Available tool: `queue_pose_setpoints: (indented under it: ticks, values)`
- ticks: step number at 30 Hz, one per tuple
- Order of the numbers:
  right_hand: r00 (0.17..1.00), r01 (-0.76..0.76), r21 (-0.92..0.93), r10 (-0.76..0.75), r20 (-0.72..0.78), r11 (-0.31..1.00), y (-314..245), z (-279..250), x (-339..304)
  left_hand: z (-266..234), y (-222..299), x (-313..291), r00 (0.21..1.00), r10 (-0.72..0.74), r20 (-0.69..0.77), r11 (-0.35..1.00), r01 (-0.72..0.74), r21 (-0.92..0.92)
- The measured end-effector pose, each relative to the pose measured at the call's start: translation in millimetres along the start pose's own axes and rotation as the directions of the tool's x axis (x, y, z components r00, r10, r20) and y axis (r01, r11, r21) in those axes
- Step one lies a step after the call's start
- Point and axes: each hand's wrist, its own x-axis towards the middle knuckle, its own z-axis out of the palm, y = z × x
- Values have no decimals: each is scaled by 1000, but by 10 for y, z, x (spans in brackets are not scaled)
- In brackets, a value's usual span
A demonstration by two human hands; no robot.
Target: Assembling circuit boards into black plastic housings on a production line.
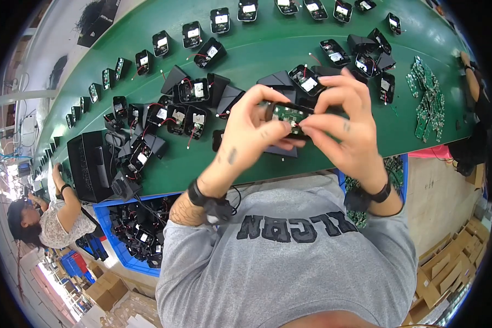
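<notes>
My left hand (245, 130) is closed around a small black plastic housing (270, 113), which it holds above the table's near side. Inside the housing a green circuit board (291, 115) faces up, and my left thumb presses on its near edge. The thumb and forefinger of my right hand (349, 127) are pinched together at the board's right end. A short red wire (297, 124) shows at those fingertips; its tip is hidden by them. The other right fingers are bent and raised.
Many black housings (220, 20) line the green table (246, 60), some with red wires. Loose circuit boards (425, 101) lie piled at right. A black bin (87, 167) stands at left. Blue crates (127, 257) sit below the near edge. Other people (52, 218) work at both sides.
</notes>
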Motion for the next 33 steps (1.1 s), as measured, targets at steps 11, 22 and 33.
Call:
queue_pose_setpoints:
  ticks: [11, 22, 33]
  values:
    - [761, -510, 520, 641, -98, 685, -57, 395, -155, 146, -276, -66, 810, 563, -164, 750, -418, 512]
    - [787, -488, 637, 616, 27, 596, 116, 108, -314, -511, 371, 113, 569, 822, -4, 278, -395, 876]
    - [291, -800, 302, 776, -559, 518, 934, -1358, -2020, -3531, 1998, 613, 918, 394, -38, -287, 162, 944]
